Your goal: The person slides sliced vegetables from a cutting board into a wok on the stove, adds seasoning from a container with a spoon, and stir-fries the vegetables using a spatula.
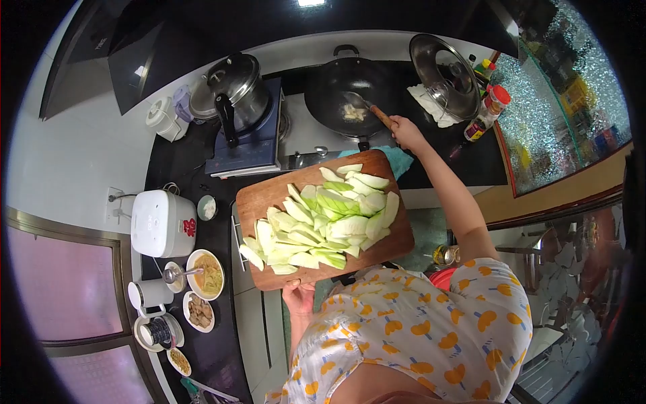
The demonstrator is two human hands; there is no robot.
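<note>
A wooden cutting board [252,202] heaped with pale green vegetable slices [323,215] is held up in front of my body. My left hand [298,296] grips its lower edge, with part of the hand hidden under the board. My right hand [406,133] is closed around the wooden handle of a spatula [381,116]. The spatula's metal head rests inside a black wok [330,87] on the stove, touching small pale pieces [354,113] at the wok's bottom.
Left of the wok, a pressure cooker [245,91] stands on a blue cooktop [269,135]. A glass lid [444,77] and bottles [475,128] are at the right. A white rice cooker [161,225] and dishes of food [205,275] line the left counter.
</note>
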